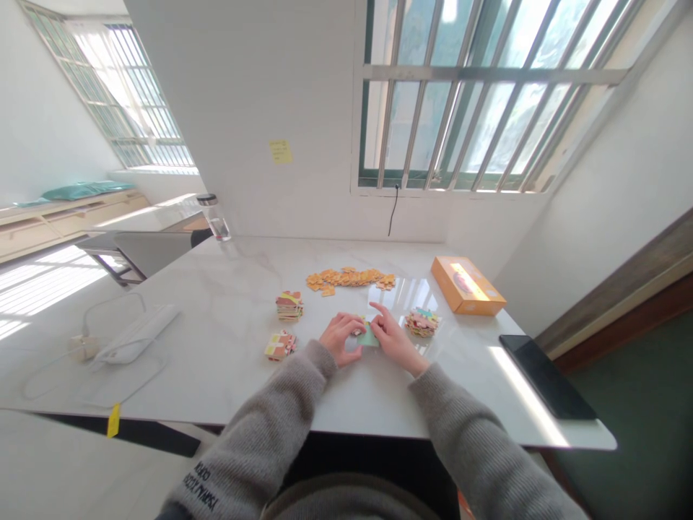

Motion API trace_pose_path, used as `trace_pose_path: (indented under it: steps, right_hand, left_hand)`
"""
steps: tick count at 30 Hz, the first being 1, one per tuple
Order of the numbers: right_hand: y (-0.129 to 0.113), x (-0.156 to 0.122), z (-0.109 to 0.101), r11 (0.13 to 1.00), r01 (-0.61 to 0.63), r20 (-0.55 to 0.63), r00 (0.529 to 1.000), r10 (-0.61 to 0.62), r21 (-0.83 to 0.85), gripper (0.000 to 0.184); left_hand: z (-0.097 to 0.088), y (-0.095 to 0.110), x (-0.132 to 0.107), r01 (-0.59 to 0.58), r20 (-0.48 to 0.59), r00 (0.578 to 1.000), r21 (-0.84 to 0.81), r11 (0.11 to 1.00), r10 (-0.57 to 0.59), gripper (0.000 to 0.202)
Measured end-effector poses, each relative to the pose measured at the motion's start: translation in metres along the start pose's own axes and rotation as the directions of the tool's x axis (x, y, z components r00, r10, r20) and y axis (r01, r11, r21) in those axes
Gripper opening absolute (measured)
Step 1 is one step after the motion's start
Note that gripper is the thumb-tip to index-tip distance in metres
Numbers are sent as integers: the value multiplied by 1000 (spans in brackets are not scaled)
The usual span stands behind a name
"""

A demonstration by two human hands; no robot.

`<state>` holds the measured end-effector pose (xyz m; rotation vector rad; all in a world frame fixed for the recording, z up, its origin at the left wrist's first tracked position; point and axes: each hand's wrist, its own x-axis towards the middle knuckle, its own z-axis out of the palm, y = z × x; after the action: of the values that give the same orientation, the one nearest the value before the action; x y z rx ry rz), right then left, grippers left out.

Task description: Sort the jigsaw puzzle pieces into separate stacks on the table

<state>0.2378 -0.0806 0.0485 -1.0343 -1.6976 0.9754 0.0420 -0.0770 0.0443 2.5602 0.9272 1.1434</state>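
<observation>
Between my hands is a light green jigsaw puzzle piece [369,337]. My left hand [342,338] curls around its left side, thumb and fingers bent toward a small stack of pieces partly hidden there. With thumb and bent fingers, my right hand [390,335] grips the green piece's right side; its index finger points up and away. Right of my right hand stands a stack of puzzle pieces [423,322]. On the left are a taller stack of pieces [289,306] and a lower stack [280,346]. A spread of orange-backed puzzle pieces [351,279] lies beyond my hands.
An orange box [468,286] sits at the back right, with a black tablet [546,377] near the right edge. A white power strip [139,334] with cables lies left on the white table [216,318]. A clear bottle [219,220] stands at the back left corner.
</observation>
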Motion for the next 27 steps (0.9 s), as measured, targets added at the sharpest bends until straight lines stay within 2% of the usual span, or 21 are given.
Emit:
trace_pose_path:
  steps: [3, 8, 13, 16, 19, 24, 27]
  right_hand:
    - [3, 1, 1, 1000, 0, -46, 999, 0, -12, 53]
    - [9, 2, -3, 995, 10, -244, 969, -35, -104, 56]
    - [6, -2, -4, 977, 11, -243, 968, -64, -213, 55]
    - [3, -5, -3, 969, 14, -215, 974, -69, -246, 55]
    - [3, -6, -1, 965, 36, -190, 978, -88, -261, 55]
    - [3, -7, 0, 957, 82, -144, 982, -125, -277, 55]
    - [3, -6, 1, 954, 88, -136, 982, -131, -285, 55]
  left_hand:
    - [0, 0, 0, 15, 19, 1000, 14, 1000, -16, 31]
    - [-3, 0, 0, 130, -28, 992, 123, 984, -127, 26]
    - [-17, 6, -6, 221, -149, 969, 186, 957, -195, 24]
    - [-38, 5, -14, 236, -196, 960, 199, 951, -198, 21]
    - [-70, -6, -23, 250, -238, 953, 257, 934, -189, 20]
    - [-125, -53, -34, 395, -304, 902, 294, 870, -307, 18]
    - [-144, -88, -37, 427, -241, 900, 329, 843, -362, 19]
